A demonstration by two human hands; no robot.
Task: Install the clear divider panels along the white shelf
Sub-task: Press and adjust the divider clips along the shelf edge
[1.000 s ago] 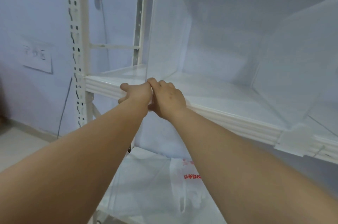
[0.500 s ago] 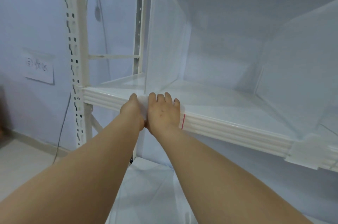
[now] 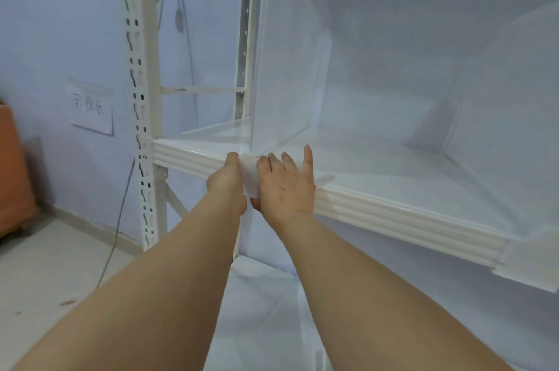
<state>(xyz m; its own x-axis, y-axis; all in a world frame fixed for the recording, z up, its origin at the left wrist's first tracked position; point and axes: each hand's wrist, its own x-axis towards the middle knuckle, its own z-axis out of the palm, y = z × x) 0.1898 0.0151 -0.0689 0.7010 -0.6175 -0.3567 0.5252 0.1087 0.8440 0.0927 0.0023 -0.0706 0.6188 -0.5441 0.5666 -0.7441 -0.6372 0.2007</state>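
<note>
Now the right hand [image 3: 286,189] lies flatter than half a second ago, its fingers straight and spread over the white shelf [image 3: 393,210] edge, holding nothing. At its 9 o'clock is the frosted clip [image 3: 250,177], and the clear divider panel [image 3: 287,68] stands upright at 12 o'clock. The left hand [image 3: 226,183] touches the clip; its fingers are hidden, so I cannot tell its grip. A second panel [image 3: 511,104] at 3 o'clock is cut off.

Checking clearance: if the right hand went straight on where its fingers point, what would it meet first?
Way looks free: the right hand points along the white shelf, beside the clear divider; depth unclear.
</note>
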